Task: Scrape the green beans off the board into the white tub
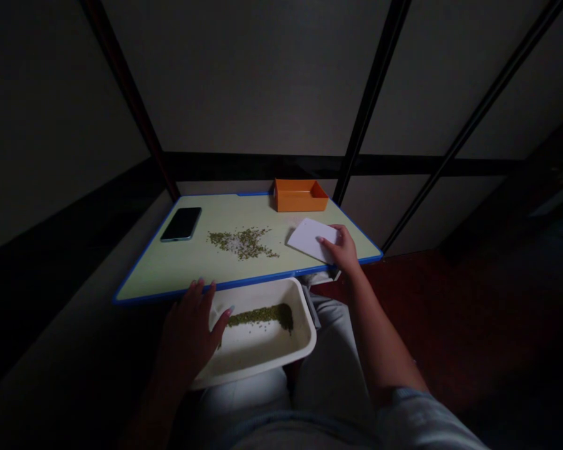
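My right hand (343, 247) is closed on a flat white card (312, 239), thumb on top, held tilted at the table's right side. Left of the card, a loose patch of small green grains (244, 242) mixed with whitish bits lies on the pale green table (192, 269). My left hand (192, 328) lies over the left end of a white plastic basin (263, 359), fingers spread towards the table edge and thumb over the inside. A strip of green grains (263, 315) rests in the basin, which sits above my lap against the table's front edge.
An orange open box (300, 197) stands at the table's back right. A dark-screened phone (182, 224) lies at the left. The table has a raised-looking blue edge (263, 278). Behind it rises a panelled wall (263, 81); the room is dim.
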Motion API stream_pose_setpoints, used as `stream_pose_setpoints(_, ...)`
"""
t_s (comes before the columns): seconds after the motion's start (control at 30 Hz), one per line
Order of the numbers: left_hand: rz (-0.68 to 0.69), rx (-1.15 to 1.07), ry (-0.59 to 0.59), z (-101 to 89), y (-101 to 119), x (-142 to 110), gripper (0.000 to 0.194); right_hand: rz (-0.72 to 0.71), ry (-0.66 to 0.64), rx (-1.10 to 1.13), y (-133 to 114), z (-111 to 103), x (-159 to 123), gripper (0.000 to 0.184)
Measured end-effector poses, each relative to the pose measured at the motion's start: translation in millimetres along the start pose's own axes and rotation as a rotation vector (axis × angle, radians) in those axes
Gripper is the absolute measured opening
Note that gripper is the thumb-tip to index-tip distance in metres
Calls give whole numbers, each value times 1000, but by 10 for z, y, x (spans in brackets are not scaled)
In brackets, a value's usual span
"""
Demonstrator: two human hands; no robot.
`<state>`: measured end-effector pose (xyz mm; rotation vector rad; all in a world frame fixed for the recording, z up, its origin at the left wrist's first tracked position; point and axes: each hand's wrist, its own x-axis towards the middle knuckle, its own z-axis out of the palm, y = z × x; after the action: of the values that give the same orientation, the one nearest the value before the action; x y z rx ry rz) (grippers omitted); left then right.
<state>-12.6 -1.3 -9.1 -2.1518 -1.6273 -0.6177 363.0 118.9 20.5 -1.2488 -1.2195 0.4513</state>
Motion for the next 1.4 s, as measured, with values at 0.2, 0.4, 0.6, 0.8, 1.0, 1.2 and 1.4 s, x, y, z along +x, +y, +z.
stream_pose_setpoints(0.2,-30,-14,-12,1,11,5,59,11,26,18,7,9,0,48)
stream_pose_setpoints(0.4,-39,-41,-18,11,4,14,59,-5,-115,67,-20,26,-31,50)
stream_pose_setpoints(0.6,-62,-92,-12,34,-5,20,59,-25,-177,20,-54,62,-26,47)
stream_pose_setpoints(0.8,-41,-77,-29,7,-2,27,58,-35,-206,-18,-63,79,-11,48)
stream_pose_setpoints(1.0,-26,-31,-23,-2,1,27,58,-42,-205,-31,-79,87,-15,47)
stream_pose_setpoints(1.2,-20,-28,-7,-3,6,23,57,-24,-201,10,-54,82,-16,48)
stream_pose_setpoints(1.4,-30,-60,-1,20,2,16,57,-35,-225,-9,-51,86,-17,48)
